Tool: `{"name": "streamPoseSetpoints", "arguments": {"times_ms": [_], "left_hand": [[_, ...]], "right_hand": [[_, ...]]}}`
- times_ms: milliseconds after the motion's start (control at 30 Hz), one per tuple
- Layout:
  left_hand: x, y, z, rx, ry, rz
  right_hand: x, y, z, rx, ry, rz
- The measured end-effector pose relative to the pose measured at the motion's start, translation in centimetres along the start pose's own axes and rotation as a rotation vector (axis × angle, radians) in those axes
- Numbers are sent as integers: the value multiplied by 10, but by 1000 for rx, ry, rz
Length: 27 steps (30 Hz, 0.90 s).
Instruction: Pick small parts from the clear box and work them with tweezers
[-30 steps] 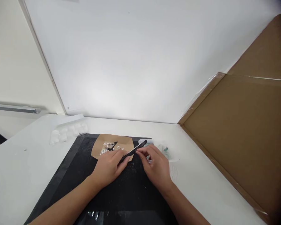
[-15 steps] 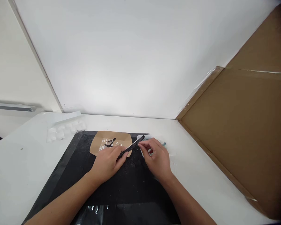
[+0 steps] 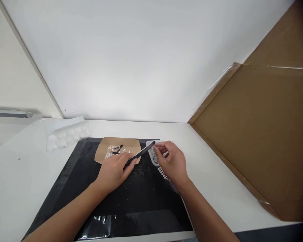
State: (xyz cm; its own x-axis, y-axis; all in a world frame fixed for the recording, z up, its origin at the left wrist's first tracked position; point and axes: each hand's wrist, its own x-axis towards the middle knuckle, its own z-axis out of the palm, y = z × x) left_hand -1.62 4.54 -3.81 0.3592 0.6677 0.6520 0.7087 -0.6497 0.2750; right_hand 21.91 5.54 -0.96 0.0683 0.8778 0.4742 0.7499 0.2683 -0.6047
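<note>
My left hand (image 3: 114, 170) is closed around a slim black strip (image 3: 141, 153) with a rounded end and a pale upper edge. The strip slants up and to the right. Beside its far tip is my right hand (image 3: 172, 161), thumb and fingers pinched together; whatever they hold, if anything, is too small to make out. Partly behind the right hand sits a clear plastic container (image 3: 155, 160) with greyish-green pieces in it. A brown paper tray (image 3: 101, 151) lies beyond my left hand, bearing small white bits and a black, twig-shaped piece (image 3: 117, 151).
Under the hands is a black mat (image 3: 141, 201) on a white table (image 3: 20, 188). A clear plastic tray with rounded compartments (image 3: 68, 137) rests at the back left. White dots (image 3: 163, 173) line up near my right wrist. A cardboard panel (image 3: 257, 134) stands on the right.
My right hand has shifted slightly to the right, uncovering more of the clear container. My left hand keeps hold of the black strip. The whole view has moved a little.
</note>
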Motion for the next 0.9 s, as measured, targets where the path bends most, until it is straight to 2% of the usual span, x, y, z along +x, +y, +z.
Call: {"name": "streamPoseSetpoints", "arguments": {"times_ms": [367, 733, 900], "left_hand": [[1, -1, 0, 0, 3, -39], [0, -1, 0, -18, -6, -30], [0, -1, 0, -14, -9, -32]], "right_hand": [[2, 0, 0, 113, -53, 79], [-4, -3, 6, 112, -167, 30], [-2, -3, 6, 141, -196, 81]]}}
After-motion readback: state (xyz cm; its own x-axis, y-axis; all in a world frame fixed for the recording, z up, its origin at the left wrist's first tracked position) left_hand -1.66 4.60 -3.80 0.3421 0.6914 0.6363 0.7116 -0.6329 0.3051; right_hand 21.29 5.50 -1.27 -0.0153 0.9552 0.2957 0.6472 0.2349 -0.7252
